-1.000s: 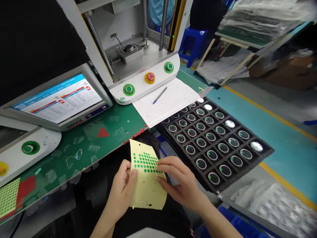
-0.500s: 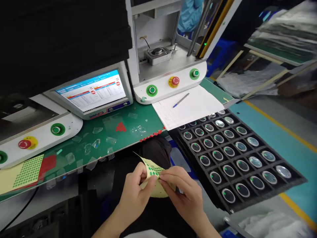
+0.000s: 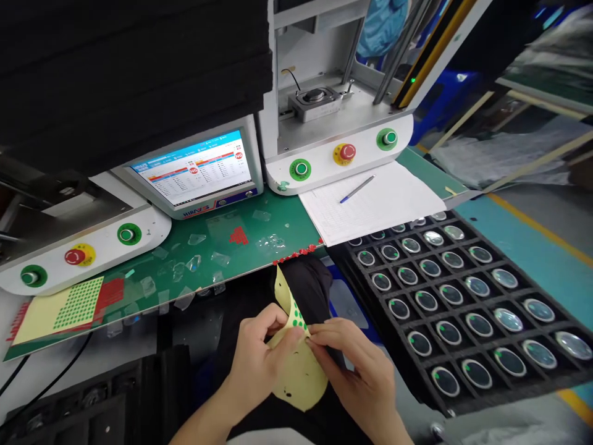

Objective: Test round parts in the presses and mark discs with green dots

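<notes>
A yellow sticker sheet (image 3: 303, 377) with green round dots is curled between my hands above my lap. My left hand (image 3: 262, 355) pinches it from the left, thumb in front and fingers behind. My right hand (image 3: 356, 364) has its thumb and fingertips pressed together at the sheet's right edge, beside the green dots. Whether a single dot sits between the right fingertips is too small to tell. To the right lies a black tray (image 3: 435, 337) with rows of round, silver-rimmed parts, many bearing a small green dot.
Paper forms (image 3: 398, 207) with a pen (image 3: 356, 189) lie on the green bench (image 3: 250, 213). Behind stand a screen (image 3: 189, 179) and a press with buttons (image 3: 345, 153). Clear film scraps, red stickers (image 3: 239, 235) and another dotted sheet (image 3: 78, 304) lie along the bench edge.
The sticker sheet has been bent and turned, so more of its plain yellow back hangs below my hands. Both hands stay close together on it. The view has shifted left.
</notes>
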`<state>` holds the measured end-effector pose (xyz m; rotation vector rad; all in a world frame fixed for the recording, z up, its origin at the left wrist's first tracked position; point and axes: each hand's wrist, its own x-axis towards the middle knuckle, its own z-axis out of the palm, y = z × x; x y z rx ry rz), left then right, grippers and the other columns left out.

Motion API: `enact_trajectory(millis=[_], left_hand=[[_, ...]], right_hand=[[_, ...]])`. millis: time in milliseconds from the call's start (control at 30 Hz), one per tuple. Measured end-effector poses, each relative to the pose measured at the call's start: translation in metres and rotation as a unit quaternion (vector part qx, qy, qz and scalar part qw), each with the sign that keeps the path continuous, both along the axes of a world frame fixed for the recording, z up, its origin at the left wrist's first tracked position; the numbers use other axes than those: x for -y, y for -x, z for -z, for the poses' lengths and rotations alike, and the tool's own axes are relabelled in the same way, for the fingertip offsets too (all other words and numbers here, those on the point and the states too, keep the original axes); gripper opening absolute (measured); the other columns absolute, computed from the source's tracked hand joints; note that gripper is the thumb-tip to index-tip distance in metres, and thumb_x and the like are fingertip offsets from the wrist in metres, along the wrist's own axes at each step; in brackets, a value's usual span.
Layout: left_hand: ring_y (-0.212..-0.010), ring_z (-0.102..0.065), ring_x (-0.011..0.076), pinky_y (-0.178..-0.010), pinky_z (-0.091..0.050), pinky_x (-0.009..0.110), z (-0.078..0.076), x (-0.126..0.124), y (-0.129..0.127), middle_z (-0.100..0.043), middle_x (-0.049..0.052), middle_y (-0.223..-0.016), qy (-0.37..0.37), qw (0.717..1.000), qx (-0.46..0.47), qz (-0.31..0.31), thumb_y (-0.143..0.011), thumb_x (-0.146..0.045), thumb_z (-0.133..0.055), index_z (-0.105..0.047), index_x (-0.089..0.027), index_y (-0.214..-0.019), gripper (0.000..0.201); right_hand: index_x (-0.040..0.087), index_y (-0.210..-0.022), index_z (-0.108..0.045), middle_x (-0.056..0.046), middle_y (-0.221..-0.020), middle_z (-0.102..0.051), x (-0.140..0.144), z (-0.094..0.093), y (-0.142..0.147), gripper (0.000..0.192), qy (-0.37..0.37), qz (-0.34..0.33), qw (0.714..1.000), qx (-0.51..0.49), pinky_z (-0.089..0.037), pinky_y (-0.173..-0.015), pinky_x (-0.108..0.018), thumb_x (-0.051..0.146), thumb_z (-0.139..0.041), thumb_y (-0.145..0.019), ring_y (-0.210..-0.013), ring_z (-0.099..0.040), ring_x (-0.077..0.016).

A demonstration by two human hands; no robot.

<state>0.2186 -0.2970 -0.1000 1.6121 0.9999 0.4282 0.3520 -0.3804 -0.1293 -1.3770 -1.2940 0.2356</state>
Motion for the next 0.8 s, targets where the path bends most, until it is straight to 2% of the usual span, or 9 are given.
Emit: enact_trajectory(millis=[100, 167, 333, 500, 700, 800], left_hand=[[-0.051, -0.025, 0.0083, -0.047, -0.019, 0.023, -0.002, -0.003, 0.001, -0.027, -0.007, -0.054, 0.022, 1.0, 0.002, 0.011, -0.086, -0.04, -0.061, -0.037, -0.019, -0.061, 0.04], [-0.05, -0.023, 0.008, -0.046, -0.018, 0.023, -0.004, -0.005, 0.0, -0.024, -0.007, -0.054, 0.068, 0.997, 0.015, 0.018, -0.083, -0.044, -0.064, -0.035, -0.02, -0.06, 0.044], [-0.048, -0.026, 0.0064, -0.044, -0.019, 0.02, -0.012, -0.013, -0.004, -0.034, -0.007, -0.053, 0.206, 0.976, 0.037, 0.056, -0.074, -0.044, -0.07, -0.041, -0.019, -0.062, 0.041], [-0.049, -0.027, 0.0057, -0.045, -0.021, 0.019, -0.017, -0.015, -0.006, -0.031, -0.007, -0.055, 0.23, 0.97, 0.028, 0.067, -0.07, -0.04, -0.074, -0.038, -0.019, -0.06, 0.043], [-0.049, -0.026, 0.0057, -0.044, -0.02, 0.02, -0.018, -0.015, -0.006, -0.028, -0.008, -0.056, 0.245, 0.966, 0.011, 0.082, -0.07, -0.04, -0.074, -0.034, -0.019, -0.059, 0.046], [-0.048, -0.025, 0.0057, -0.043, -0.019, 0.019, -0.018, -0.015, -0.006, -0.027, -0.008, -0.055, 0.254, 0.963, 0.016, 0.087, -0.07, -0.041, -0.074, -0.035, -0.02, -0.06, 0.046]], right_hand=[[0.022, -0.088, -0.065, -0.001, -0.074, -0.071, 0.005, -0.003, -0.004, 0.018, 0.019, -0.04, 0.997, -0.063, -0.056, -0.062, -0.027, 0.005, -0.061, -0.083, -0.065, -0.067, -0.0158], [0.022, -0.091, -0.067, -0.002, -0.074, -0.071, 0.009, -0.004, -0.006, 0.02, 0.03, -0.07, 0.992, -0.105, -0.056, -0.06, -0.025, 0.005, -0.06, -0.084, -0.065, -0.067, -0.0155], [0.021, -0.089, -0.067, -0.002, -0.072, -0.071, 0.014, -0.002, -0.006, 0.021, 0.02, -0.096, 0.983, -0.158, -0.057, -0.059, -0.024, 0.002, -0.061, -0.083, -0.063, -0.068, -0.015], [0.02, -0.094, -0.066, -0.002, -0.075, -0.071, 0.016, 0.001, -0.008, 0.023, -0.004, -0.129, 0.98, -0.153, -0.058, -0.061, -0.025, 0.0, -0.061, -0.082, -0.066, -0.069, -0.0151], [0.019, -0.102, -0.064, -0.004, -0.08, -0.072, 0.016, -0.001, -0.014, 0.023, -0.008, -0.175, 0.98, -0.099, -0.059, -0.066, -0.029, 0.003, -0.056, -0.088, -0.075, -0.071, -0.0174], [0.019, -0.104, -0.063, -0.005, -0.08, -0.072, 0.015, -0.001, -0.015, 0.021, -0.019, -0.172, 0.981, -0.087, -0.059, -0.066, -0.029, 0.005, -0.057, -0.089, -0.075, -0.071, -0.0172]])
